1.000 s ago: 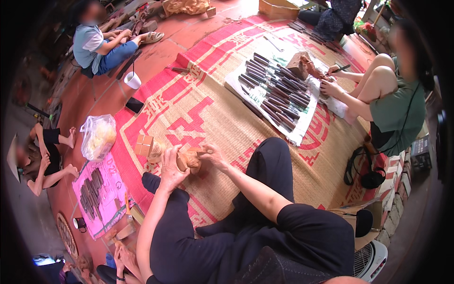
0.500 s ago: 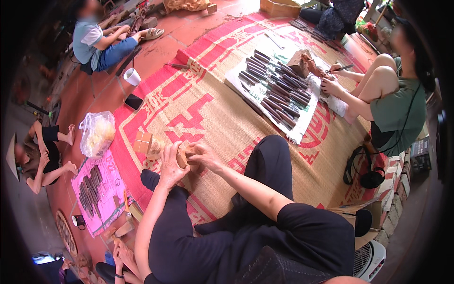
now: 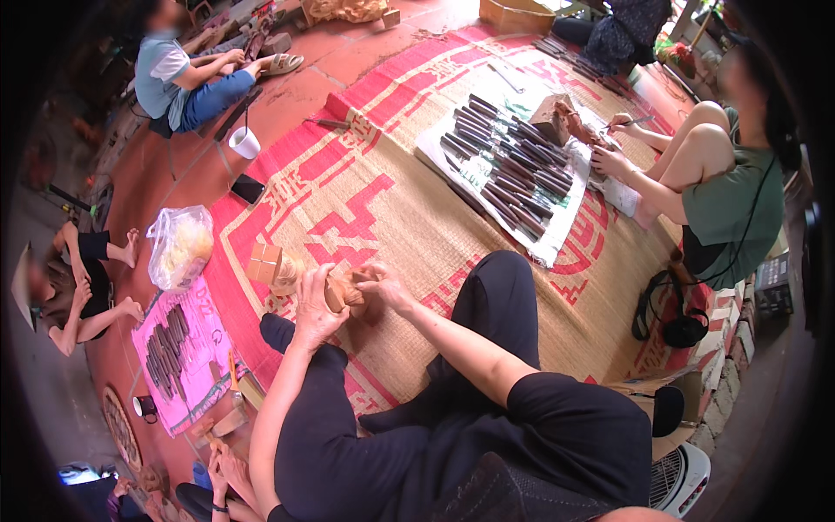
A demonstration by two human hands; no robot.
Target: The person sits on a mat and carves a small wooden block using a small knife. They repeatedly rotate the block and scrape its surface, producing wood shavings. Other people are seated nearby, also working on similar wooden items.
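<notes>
My left hand (image 3: pixel 315 306) is wrapped round a small carved wooden piece (image 3: pixel 350 290), light brown with a ridged surface, held above my crossed legs. On its right side my right hand (image 3: pixel 384 285) has its fingers curled against the wood; a tool in those fingers cannot be made out. Just beyond my left hand, a wooden block (image 3: pixel 263 262) with lines across it rests on the mat, beside a pale rounded wooden piece (image 3: pixel 287 273).
Dark-handled carving tools (image 3: pixel 513 165) lie in rows on a white cloth on the patterned mat (image 3: pixel 417 209). More tools (image 3: pixel 167 348) lie on a pink sheet (image 3: pixel 198 383) at left. A clear plastic bag (image 3: pixel 180 248) and a phone (image 3: pixel 248 189) are nearby. A co-worker (image 3: pixel 731 183) carves wood at right.
The carved piece has turned in my hands and shows more of its ridged side. My right hand has shifted slightly to the right; my left has barely moved.
</notes>
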